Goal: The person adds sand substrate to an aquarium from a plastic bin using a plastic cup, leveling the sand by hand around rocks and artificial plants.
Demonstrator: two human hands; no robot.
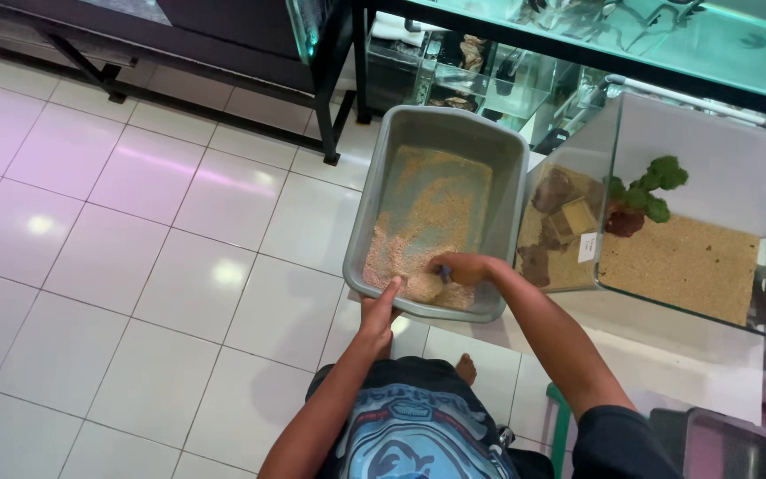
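A grey plastic tub (374, 191) sits tilted in front of me, its bottom covered with pale sand (427, 208). My left hand (379, 312) grips the tub's near rim, thumb over the edge. My right hand (463, 267) reaches inside at the near corner and is closed on a small blue scoop (442, 270), which rests in the sand beside a rounded heap. To the right stands a glass tank (711, 160) with a sand floor, brown rocks (553, 191) and a green plant (653, 186).
White floor tiles (135, 266) spread to the left. A black metal stand (334, 98) with aquariums runs along the top. Small glass tanks (467, 75) sit behind the tub. A green stool leg (560, 426) shows near my knee.
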